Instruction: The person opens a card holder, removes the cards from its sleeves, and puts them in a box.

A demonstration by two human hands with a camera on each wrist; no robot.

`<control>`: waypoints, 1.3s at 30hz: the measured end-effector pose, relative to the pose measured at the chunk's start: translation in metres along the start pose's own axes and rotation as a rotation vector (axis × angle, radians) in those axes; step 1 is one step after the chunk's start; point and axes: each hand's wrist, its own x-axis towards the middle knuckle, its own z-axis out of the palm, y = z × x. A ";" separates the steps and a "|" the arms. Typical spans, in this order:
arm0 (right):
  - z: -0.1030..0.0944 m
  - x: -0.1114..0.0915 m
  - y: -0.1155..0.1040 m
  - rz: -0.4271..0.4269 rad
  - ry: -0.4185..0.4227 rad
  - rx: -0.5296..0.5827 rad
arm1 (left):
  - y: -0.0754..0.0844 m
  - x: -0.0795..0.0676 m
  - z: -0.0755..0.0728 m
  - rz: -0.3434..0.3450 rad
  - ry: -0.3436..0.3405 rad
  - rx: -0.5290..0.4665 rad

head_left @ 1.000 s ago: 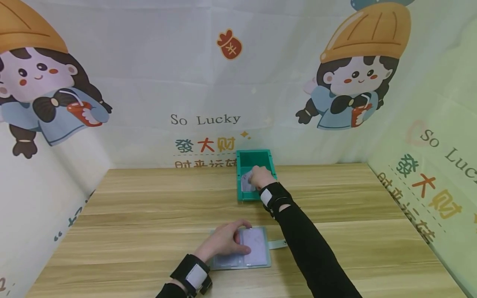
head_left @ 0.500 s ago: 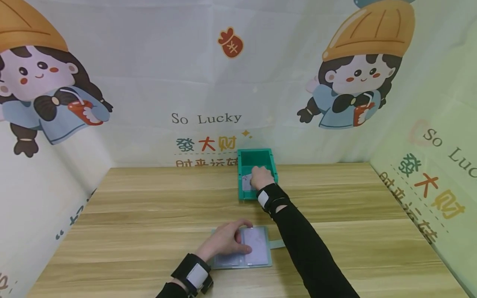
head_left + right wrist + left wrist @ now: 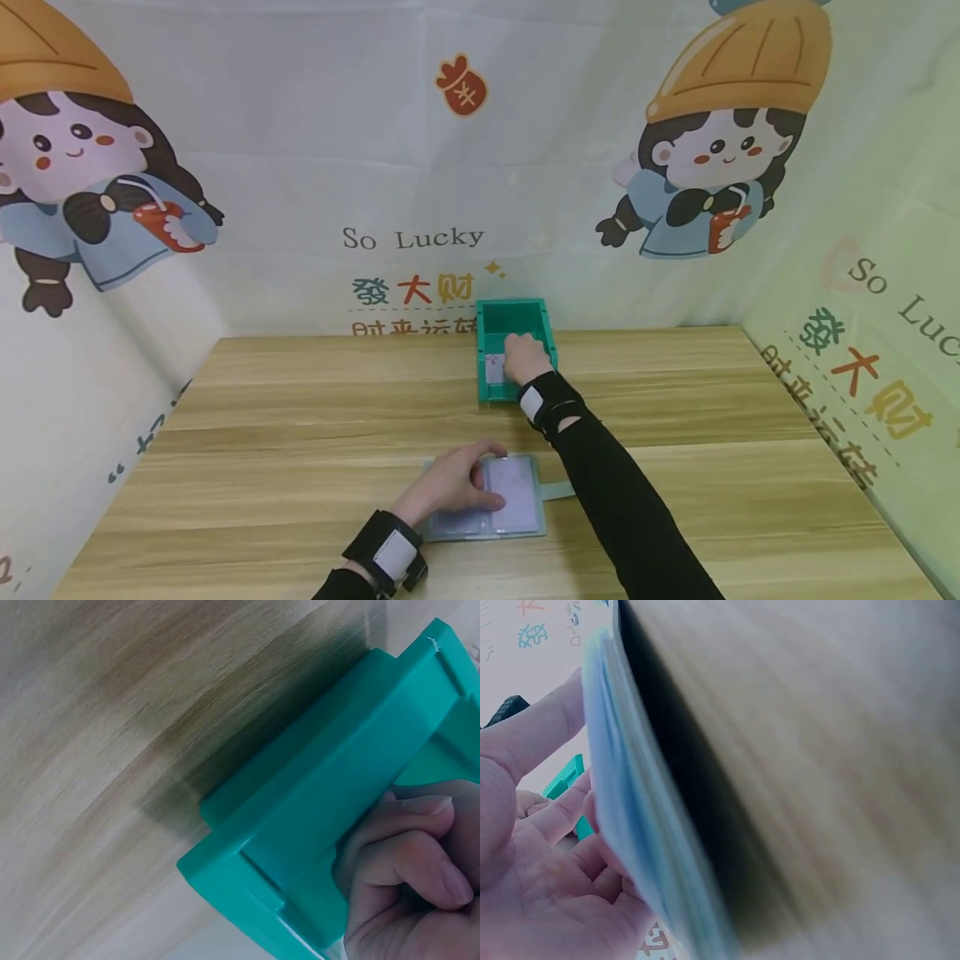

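A small card album (image 3: 513, 496) lies spread on the table, with clear pocket pages and a pale blue-green edge. My left hand (image 3: 453, 482) rests over its left page, thumb and index finger spread apart and touching the pages. In the left wrist view the album (image 3: 641, 802) shows edge-on beside the palm. Farther back stands a green plastic box (image 3: 482, 333). My right hand (image 3: 527, 358) reaches into it with curled fingers (image 3: 409, 855), pinching at a pale printed card (image 3: 494, 368) in its near part. The thumb's contact with the card is hidden.
A strap (image 3: 557, 491) sticks out from the album's right side, partly under the right forearm. The wooden table (image 3: 315, 417) meets a printed cloth backdrop (image 3: 420, 167) directly behind the box. Black bands (image 3: 553, 400) circle both wrists.
The card in the box was tilted up beside my right hand and now sits lower and flatter. My right hand has shifted only slightly; my left hand stays in place on the album.
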 end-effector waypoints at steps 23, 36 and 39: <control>-0.025 -0.067 0.017 -0.278 0.140 0.150 | 0.001 0.000 0.000 -0.047 -0.006 -0.013; -0.015 -0.096 0.043 -0.319 0.106 0.202 | -0.001 0.002 0.001 -0.064 -0.013 -0.012; -0.012 -0.101 0.047 -0.322 0.094 0.204 | -0.001 0.002 0.001 -0.068 -0.018 -0.020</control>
